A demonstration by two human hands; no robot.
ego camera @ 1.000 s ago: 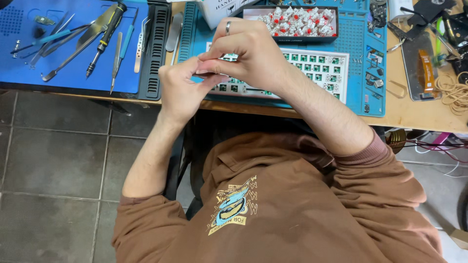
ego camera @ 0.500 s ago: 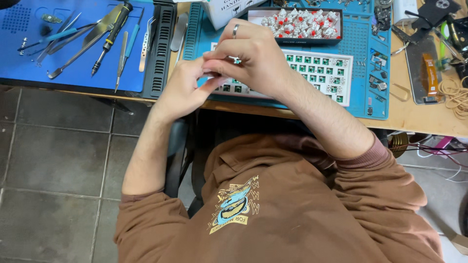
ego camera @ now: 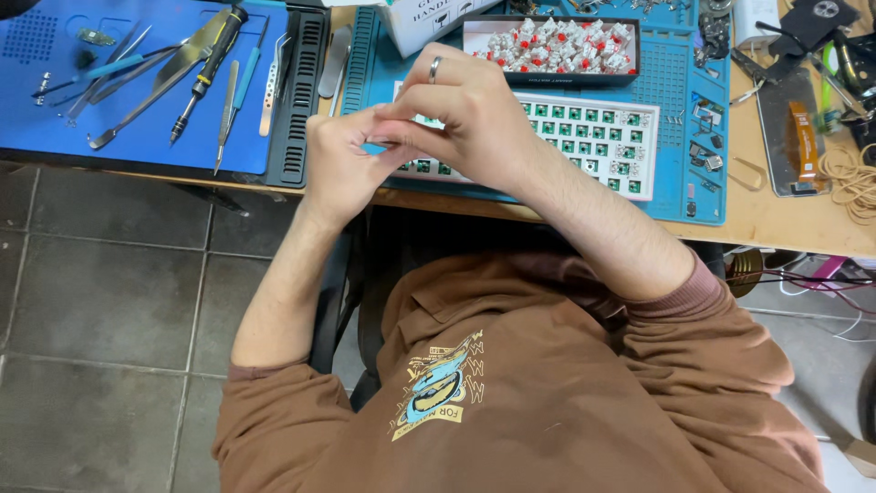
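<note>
Two bare hands meet above the near edge of the worktop [ego camera: 776,219]. The left hand [ego camera: 342,164] and right hand [ego camera: 465,119] press fingertips together, fingers pinched nearly closed on one small light-blue thing [ego camera: 372,147]; only a sliver shows, so its kind cannot be told. One silver ring [ego camera: 435,69] sits on a right-hand finger.

Directly under the fingers lies one white keyboard plate with green sockets [ego camera: 593,137] on a teal work mat [ego camera: 693,183]. Just beyond the fingers: one black tray of red-and-white key switches [ego camera: 552,46], too many to count. Well off past the left hand: one blue mat [ego camera: 55,128] carrying roughly nine slim hand tools, among them a black-handled screwdriver [ego camera: 205,64] and steel tweezers [ego camera: 137,110].
</note>
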